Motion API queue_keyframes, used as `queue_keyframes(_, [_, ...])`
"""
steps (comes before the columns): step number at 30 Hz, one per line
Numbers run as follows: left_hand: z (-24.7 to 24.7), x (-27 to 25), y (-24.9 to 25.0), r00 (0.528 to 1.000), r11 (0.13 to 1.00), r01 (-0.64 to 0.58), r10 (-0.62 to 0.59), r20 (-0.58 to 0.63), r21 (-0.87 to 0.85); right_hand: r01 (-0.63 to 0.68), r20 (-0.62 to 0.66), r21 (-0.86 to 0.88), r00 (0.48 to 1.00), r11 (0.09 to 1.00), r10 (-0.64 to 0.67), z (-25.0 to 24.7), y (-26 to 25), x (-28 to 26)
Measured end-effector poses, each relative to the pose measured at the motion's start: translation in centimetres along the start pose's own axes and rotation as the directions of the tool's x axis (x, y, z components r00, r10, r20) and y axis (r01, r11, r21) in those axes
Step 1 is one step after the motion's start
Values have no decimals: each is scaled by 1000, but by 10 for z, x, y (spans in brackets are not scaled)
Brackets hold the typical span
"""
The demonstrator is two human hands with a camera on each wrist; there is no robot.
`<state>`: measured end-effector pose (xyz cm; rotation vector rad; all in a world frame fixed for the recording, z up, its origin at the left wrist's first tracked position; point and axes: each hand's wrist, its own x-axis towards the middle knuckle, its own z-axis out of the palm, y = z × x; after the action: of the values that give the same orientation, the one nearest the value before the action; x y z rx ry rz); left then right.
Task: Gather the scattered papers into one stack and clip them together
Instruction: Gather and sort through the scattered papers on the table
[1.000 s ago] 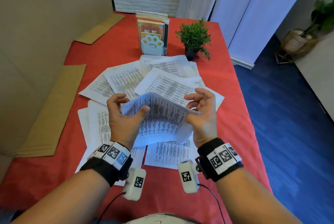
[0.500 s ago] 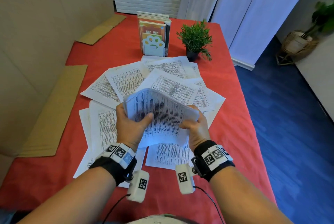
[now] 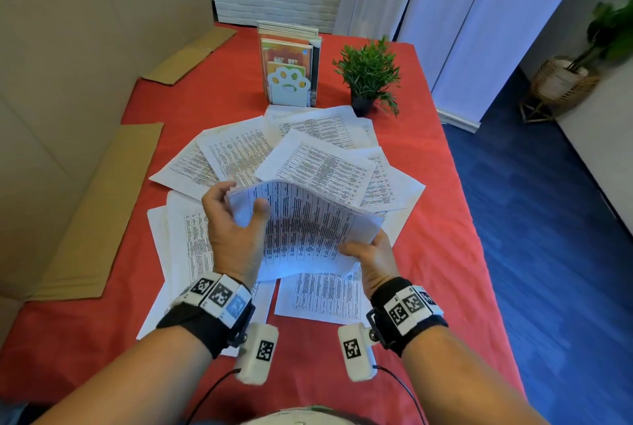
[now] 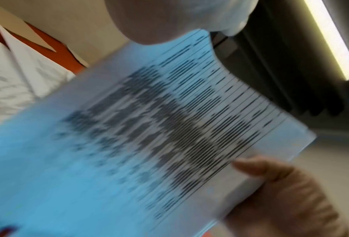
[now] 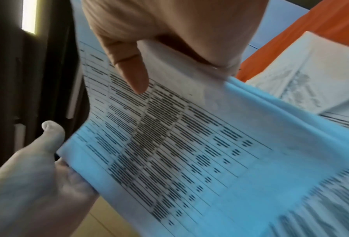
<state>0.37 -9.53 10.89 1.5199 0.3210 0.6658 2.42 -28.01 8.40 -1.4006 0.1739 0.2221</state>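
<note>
A stack of printed papers (image 3: 308, 226) is held bowed above the red table (image 3: 445, 253). My left hand (image 3: 239, 202) grips its upper left corner, thumb on top. My right hand (image 3: 363, 250) pinches its lower right edge, thumb on top and fingers hidden beneath. The left wrist view shows the papers (image 4: 149, 144) blurred, with the right hand (image 4: 287, 192) at their far edge. In the right wrist view the papers (image 5: 189, 152) run from my right hand (image 5: 169, 40) to the left hand (image 5: 27, 176). Several loose sheets (image 3: 322, 167) (image 3: 188, 243) lie fanned out on the table below.
A book holder with a paw-shaped end (image 3: 287, 82) and a small potted plant (image 3: 370, 75) stand at the back. Flat cardboard pieces (image 3: 102, 212) lie along the left beside a cardboard wall. The table's right edge (image 3: 479, 253) drops to blue floor.
Both hands closed on the stack. The left hand then rose to its upper left corner, the right hand sank to the lower right edge, and the stack now sits slanted.
</note>
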Motion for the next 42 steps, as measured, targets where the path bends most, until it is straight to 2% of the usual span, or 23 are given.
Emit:
queue_keyframes(3, [-12, -7, -27, 964, 976, 206, -215, 156, 70, -56, -12, -39, 998, 998, 55, -3, 13, 1])
queue_keyframes(5, [-18, -8, -44, 930, 946, 285, -312, 193, 151, -87, -55, -38, 995, 996, 84, -3, 20, 2])
queue_keyframes(7, [-22, -7, -52, 902, 922, 351, -380, 207, 164, -110, -81, -49, 991, 993, 105, -3, 24, 2])
queue_keyframes(10, [-23, -7, -61, 877, 908, 359, -407, 255, 215, -123, -54, -70, 991, 990, 120, -2, 28, 4])
queue_keyframes(12, [-24, -9, -65, 843, 878, 364, -453, 291, 312, -160, -26, -83, 987, 984, 159, 0, 30, 4])
queue_keyframes(15, [-26, -14, -68, 807, 826, 357, -508, 301, 437, -182, -46, -207, 983, 961, 176, 1, 36, 5])
queue_keyframes(18, [-26, -14, -70, 822, 824, 368, -505, 264, 430, -150, -104, -289, 987, 946, 125, 1, 37, 9])
queue_keyframes(22, [-25, -5, -66, 872, 833, 362, -462, 164, 419, 34, -45, -423, 997, 906, -59, 1, 27, 27])
queue_keyframes(24, [-31, 2, -69, 879, 817, 387, -467, 97, 428, 44, -92, -422, 992, 905, -91, -9, 27, 44])
queue_keyframes(26, [-42, 7, -74, 879, 796, 415, -476, 31, 441, -31, -218, -486, 972, 873, -87, -29, 35, 65])
queue_keyframes(27, [-49, 8, -78, 877, 781, 431, -481, -5, 451, -108, -302, -546, 950, 831, -75, -42, 40, 75])
queue_keyframes(30, [-72, 11, -92, 850, 730, 495, -518, -92, 471, -419, -570, -556, 821, 718, 38, -76, 52, 103])
queue_keyframes(31, [-79, 11, -96, 838, 714, 514, -535, -104, 476, -479, -616, -525, 784, 703, 75, -81, 53, 110])
queue_keyframes(33, [-91, 12, -102, 817, 693, 550, -563, -126, 466, -512, -635, -485, 764, 709, 118, -83, 51, 124])
queue_keyframes(34, [-96, 13, -104, 809, 689, 563, -573, -132, 457, -506, -618, -485, 775, 714, 130, -80, 48, 131])
queue_keyframes(37, [-107, 14, -105, 794, 692, 592, -589, -151, 413, -439, -503, -561, 854, 702, 133, -64, 44, 153])
queue_keyframes(39, [-112, 15, -105, 793, 708, 601, -585, -167, 371, -373, -404, -645, 907, 667, 116, -51, 46, 163])
queue_keyframes(42, [-119, 19, -101, 793, 722, 607, -579, -190, 332, -307, -296, -740, 947, 599, 121, -30, 52, 168])
